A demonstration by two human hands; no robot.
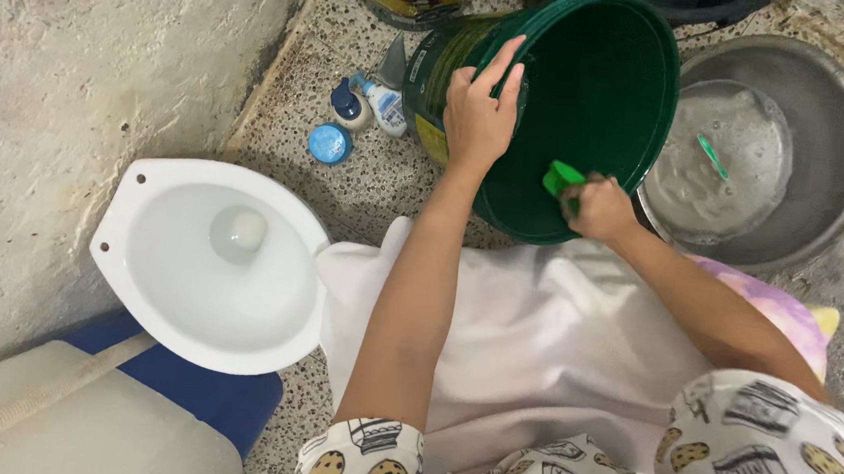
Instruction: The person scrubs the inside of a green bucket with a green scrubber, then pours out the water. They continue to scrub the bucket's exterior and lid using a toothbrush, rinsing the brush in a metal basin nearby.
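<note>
Speckled bathroom floor beside a white toilet bowl (209,270): left hand (479,116) clamps the rim of a tilted, rigid, likely wet-slick green bucket (593,100), right hand (600,206) closed around a green scrubber (560,178) inside.

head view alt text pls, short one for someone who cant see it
Seen from above, a person's left hand grips the rim of a tilted green bucket while the right hand holds a green brush inside it. A metal basin sits right, a white toilet bowl left.
</note>
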